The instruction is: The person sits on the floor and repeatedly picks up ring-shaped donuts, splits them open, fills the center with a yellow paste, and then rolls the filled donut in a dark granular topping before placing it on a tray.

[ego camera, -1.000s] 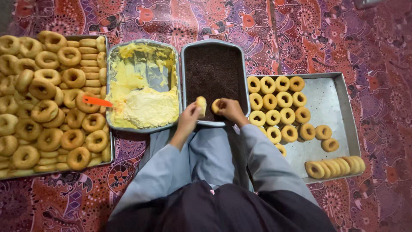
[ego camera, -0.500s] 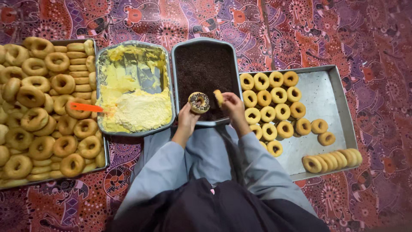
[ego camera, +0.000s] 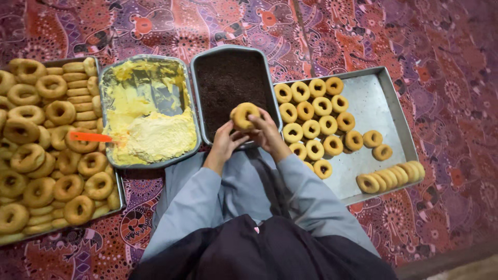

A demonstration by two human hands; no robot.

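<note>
Over the near edge of the dark crumb tray (ego camera: 231, 78), both hands hold one ring biscuit (ego camera: 245, 115): left hand (ego camera: 224, 144) and right hand (ego camera: 267, 132), fingers clamped on it. Probably held there so crumbs drop back. Cream tray (ego camera: 142, 111) left, finished rings (ego camera: 316, 116) right.

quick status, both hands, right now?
Left hand: closed on the ring-shaped pastry, gripping its lower left edge.
Right hand: closed on the same pastry, fingers on its right side, above the tray of dark crumbs.
</note>
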